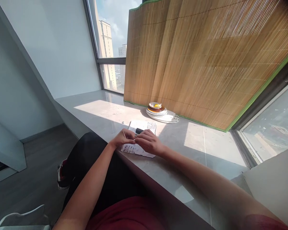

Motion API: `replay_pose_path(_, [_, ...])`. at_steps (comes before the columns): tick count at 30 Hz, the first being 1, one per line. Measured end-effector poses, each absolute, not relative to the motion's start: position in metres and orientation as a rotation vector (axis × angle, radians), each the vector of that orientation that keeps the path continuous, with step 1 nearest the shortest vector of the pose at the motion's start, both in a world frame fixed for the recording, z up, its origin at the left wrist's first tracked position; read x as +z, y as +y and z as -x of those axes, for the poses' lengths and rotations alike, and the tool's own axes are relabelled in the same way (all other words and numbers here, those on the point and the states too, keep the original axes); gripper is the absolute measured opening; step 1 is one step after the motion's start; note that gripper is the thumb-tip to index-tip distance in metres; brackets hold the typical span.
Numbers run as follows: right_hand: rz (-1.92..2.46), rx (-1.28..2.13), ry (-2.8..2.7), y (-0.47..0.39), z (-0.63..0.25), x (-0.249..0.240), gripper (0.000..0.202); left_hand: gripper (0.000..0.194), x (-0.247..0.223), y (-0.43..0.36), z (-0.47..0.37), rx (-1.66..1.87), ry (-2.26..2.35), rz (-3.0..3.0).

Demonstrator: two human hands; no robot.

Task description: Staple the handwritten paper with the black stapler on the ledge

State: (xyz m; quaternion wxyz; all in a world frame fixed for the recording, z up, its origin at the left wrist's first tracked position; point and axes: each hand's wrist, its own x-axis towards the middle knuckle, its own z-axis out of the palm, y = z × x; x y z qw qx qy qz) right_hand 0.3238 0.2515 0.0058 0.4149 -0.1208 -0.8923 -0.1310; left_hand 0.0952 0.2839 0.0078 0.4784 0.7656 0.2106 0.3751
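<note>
A sheet of white paper with handwriting [147,152] lies on the sill near its front edge. Over it, my left hand [124,137] is closed, its thumb and fingers pinched together at something too small to make out. My right hand [147,141] meets it fingertip to fingertip, its fingers curled. A black cylindrical object, like a marker or its cap [139,130], sticks out at the right hand's fingers; most of it is hidden by that hand.
Behind the paper, stacked plates [156,111] stand beside a flat white oval plate [169,117]. A small grey block [123,122] lies left of the paper. A bamboo blind [194,64] covers much of the window. My legs are below the sill's front edge.
</note>
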Motion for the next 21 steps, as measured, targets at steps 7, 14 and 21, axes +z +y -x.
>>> replay_pose_path(7, [0.944, -0.075, -1.858, 0.305, -0.374, 0.009, 0.014, 0.041, -0.004, 0.317, -0.073, 1.341, 1.176, -2.008])
replay_pose_path(14, [1.647, 0.435, -1.483, 0.351, -0.463, -0.017, 0.022, 0.047, -0.020, 0.355, -0.061, 0.821, 1.829, -2.441])
replay_pose_path(21, [1.633, 0.243, -1.507, 0.354, -0.459, -0.021, 0.029, 0.042, -0.027, 0.353, -0.057, 0.756, 1.712, -2.363])
